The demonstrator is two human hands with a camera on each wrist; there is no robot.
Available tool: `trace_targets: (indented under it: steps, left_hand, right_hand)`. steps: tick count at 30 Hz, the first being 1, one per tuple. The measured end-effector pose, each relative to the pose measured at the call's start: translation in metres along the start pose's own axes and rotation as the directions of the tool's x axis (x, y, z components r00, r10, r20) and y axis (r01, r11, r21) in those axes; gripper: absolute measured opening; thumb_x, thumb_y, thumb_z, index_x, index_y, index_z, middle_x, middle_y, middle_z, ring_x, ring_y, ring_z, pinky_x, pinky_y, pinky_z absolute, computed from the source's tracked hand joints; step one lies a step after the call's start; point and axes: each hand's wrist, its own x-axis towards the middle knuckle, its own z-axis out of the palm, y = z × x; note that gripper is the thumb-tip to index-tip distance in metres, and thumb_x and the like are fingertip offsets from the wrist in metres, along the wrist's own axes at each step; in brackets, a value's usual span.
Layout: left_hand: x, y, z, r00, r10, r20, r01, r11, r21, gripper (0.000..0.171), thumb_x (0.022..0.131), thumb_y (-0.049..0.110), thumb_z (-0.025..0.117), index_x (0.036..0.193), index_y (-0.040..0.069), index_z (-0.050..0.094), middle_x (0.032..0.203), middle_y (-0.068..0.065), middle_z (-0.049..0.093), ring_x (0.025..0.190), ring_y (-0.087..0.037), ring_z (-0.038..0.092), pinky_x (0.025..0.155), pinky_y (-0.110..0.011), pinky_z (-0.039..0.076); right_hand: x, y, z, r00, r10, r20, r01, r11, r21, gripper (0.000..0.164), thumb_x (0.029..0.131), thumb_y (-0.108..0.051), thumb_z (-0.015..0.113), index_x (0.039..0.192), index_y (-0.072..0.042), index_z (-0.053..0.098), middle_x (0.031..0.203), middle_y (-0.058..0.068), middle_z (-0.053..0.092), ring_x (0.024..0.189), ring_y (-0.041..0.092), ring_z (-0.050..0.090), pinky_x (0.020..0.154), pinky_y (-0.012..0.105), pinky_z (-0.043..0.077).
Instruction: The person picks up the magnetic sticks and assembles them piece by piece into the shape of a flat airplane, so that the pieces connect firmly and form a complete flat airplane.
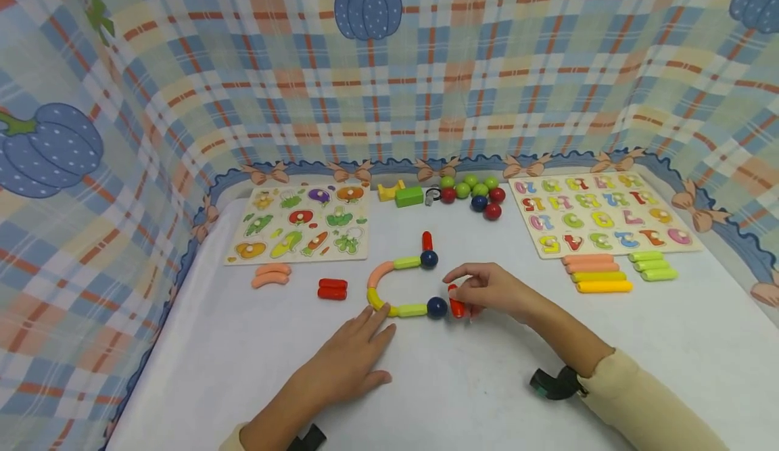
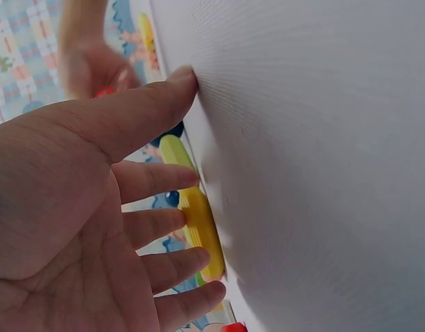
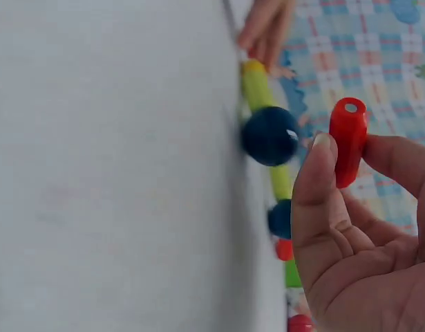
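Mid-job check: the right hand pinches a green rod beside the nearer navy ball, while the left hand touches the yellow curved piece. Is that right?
Not quite: the rod is red, not green, as the right wrist view shows. The rest holds: the right hand pinches it beside the nearer navy ball, and the left hand touches the yellow curved piece.

Red stick [image 3: 349, 145]: looked plastic, smooth, glossy. Nearer dark blue ball [image 3: 269, 136] was smooth and high-gloss, with a pale highlight. Yellow curved piece [image 2: 203, 232] looked plastic, smooth, softly shiny. Vegetable board [image 1: 281, 220] and number board [image 1: 556, 220] appeared wooden, smooth-faced. White surface [image 1: 475, 370] was matt, finely ribbed up close. Checked backdrop [image 1: 426, 99] was printed cloth; sleeve [image 1: 645, 397], matt cloth.
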Motion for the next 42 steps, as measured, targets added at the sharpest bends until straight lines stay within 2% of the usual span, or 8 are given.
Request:
trace_targets:
  steps: [5, 8, 17, 26, 32, 36, 39, 42]
  left_hand:
    - [0.0, -0.001, 0.0, 1.0, -0.003, -0.001, 0.003, 1.0, 0.004, 0.075, 0.079, 0.05, 0.062, 0.139, 0.014, 0.035, 0.149, -0.007, 0.01, 0.134, -0.03, 0.015, 0.101, -0.043, 0.025]
    - [0.0, -0.002, 0.0, 1.0, 0.001, -0.001, -0.001, 1.0, 0.009, 0.075, 0.079, 0.05, 0.061, 0.139, 0.014, 0.035, 0.149, -0.007, 0.011, 0.134, -0.03, 0.015, 0.101, -0.043, 0.026]
    - [0.001, -0.001, 0.0, 1.0, -0.005, 0.004, 0.005, 1.0, -0.009, 0.076, 0.078, 0.051, 0.062, 0.139, 0.014, 0.036, 0.149, -0.008, 0.012, 0.133, -0.031, 0.016, 0.1, -0.044, 0.028]
    - [0.003, -0.004, -0.003, 1.0, -0.009, 0.011, 0.009, 1.0, -0.012, 0.077, 0.078, 0.052, 0.062, 0.14, 0.016, 0.034, 0.149, -0.007, 0.011, 0.134, -0.029, 0.015, 0.1, -0.043, 0.028]
    - [0.007, -0.005, -0.007, 1.0, -0.013, 0.002, 0.013, 1.0, -0.025, 0.076, 0.079, 0.048, 0.063, 0.14, 0.017, 0.033, 0.149, -0.007, 0.015, 0.133, -0.029, 0.016, 0.1, -0.043, 0.028]
    - [0.011, -0.005, -0.009, 0.999, -0.019, -0.031, 0.018, 1.0, -0.026, 0.073, 0.079, 0.046, 0.064, 0.139, 0.016, 0.035, 0.147, -0.007, 0.02, 0.133, -0.028, 0.017, 0.101, -0.043, 0.027]
    - [0.014, -0.004, -0.011, 0.998, -0.014, -0.053, 0.012, 1.0, -0.021, 0.071, 0.079, 0.045, 0.065, 0.138, 0.016, 0.037, 0.146, -0.006, 0.022, 0.133, -0.029, 0.018, 0.101, -0.043, 0.026]
    - [0.017, -0.003, -0.012, 0.998, 0.001, -0.061, -0.002, 1.0, -0.016, 0.07, 0.079, 0.045, 0.065, 0.137, 0.016, 0.038, 0.147, -0.005, 0.022, 0.133, -0.03, 0.018, 0.101, -0.044, 0.026]
  right_hand:
    - [-0.007, 0.011, 0.014, 0.992, 0.066, 0.109, -0.068, 0.998, 0.016, 0.05, 0.084, -0.022, 0.064, 0.129, -0.01, 0.044, 0.076, 0.016, 0.063, 0.06, 0.032, 0.061, 0.062, 0.037, 0.051]
    - [-0.005, 0.013, 0.023, 0.988, 0.074, 0.132, -0.077, 0.997, 0.016, 0.053, 0.082, -0.024, 0.066, 0.129, -0.013, 0.043, 0.075, 0.016, 0.063, 0.06, 0.033, 0.062, 0.06, 0.038, 0.052]
    - [-0.003, 0.013, 0.035, 0.989, 0.075, 0.125, -0.082, 0.995, 0.049, 0.051, 0.082, -0.023, 0.067, 0.126, -0.011, 0.045, 0.072, 0.018, 0.062, 0.058, 0.032, 0.062, 0.056, 0.037, 0.052]
    - [0.001, 0.013, 0.035, 0.991, 0.061, 0.122, -0.053, 0.996, -0.067, 0.048, 0.082, -0.03, 0.066, 0.123, -0.014, 0.046, 0.066, 0.013, 0.063, 0.054, 0.029, 0.062, 0.051, 0.035, 0.051]
    - [0.006, 0.014, 0.03, 0.989, 0.093, 0.113, -0.077, 0.988, -0.137, 0.047, 0.082, -0.039, 0.064, 0.121, -0.018, 0.048, 0.066, 0.012, 0.063, 0.052, 0.028, 0.061, 0.05, 0.035, 0.05]
    - [0.011, 0.007, 0.018, 0.999, 0.043, 0.012, -0.037, 0.951, -0.308, 0.045, 0.082, -0.044, 0.062, 0.118, -0.019, 0.052, 0.07, 0.005, 0.061, 0.054, 0.022, 0.057, 0.05, 0.031, 0.048]
    - [0.018, 0.001, 0.009, 0.992, -0.071, -0.103, 0.015, 0.885, -0.465, 0.044, 0.083, -0.041, 0.062, 0.118, -0.017, 0.055, 0.076, -0.001, 0.058, 0.062, 0.017, 0.054, 0.054, 0.029, 0.047]
    - [0.028, -0.003, 0.002, 0.973, -0.184, -0.136, 0.075, 0.818, -0.571, 0.044, 0.084, -0.034, 0.063, 0.124, -0.018, 0.053, 0.085, -0.003, 0.057, 0.07, 0.015, 0.052, 0.06, 0.027, 0.047]
